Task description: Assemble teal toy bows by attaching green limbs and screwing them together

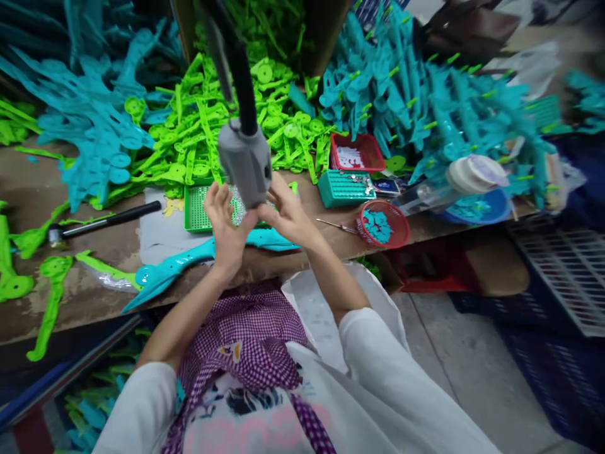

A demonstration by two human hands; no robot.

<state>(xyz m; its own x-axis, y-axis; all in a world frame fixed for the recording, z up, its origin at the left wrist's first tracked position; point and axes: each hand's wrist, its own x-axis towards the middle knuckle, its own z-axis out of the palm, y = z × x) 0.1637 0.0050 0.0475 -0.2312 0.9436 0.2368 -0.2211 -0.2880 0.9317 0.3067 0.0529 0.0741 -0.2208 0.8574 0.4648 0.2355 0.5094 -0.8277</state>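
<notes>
My left hand (224, 236) is above the near edge of the green basket, fingers raised and spread, with nothing visible in them. My right hand (295, 221) reaches in from the other side, its thumb close to my left thumb. A grey lamp-like head (246, 161) on a black arm hangs in front and covers the right fingertips, so their hold is hidden. Beneath my hands a long glossy turquoise plastic piece (189, 255) lies along the table edge. The green basket (198, 222) behind them contains small shiny parts.
Lime green plastic parts (203, 126) heap at the back, turquoise pieces (89, 120) left and more turquoise pieces (378, 69) right. A hammer (111, 219) lies left. At right are a teal basket (331, 189), red baskets (401, 233), a screwdriver (338, 225) and a clear jar (425, 192).
</notes>
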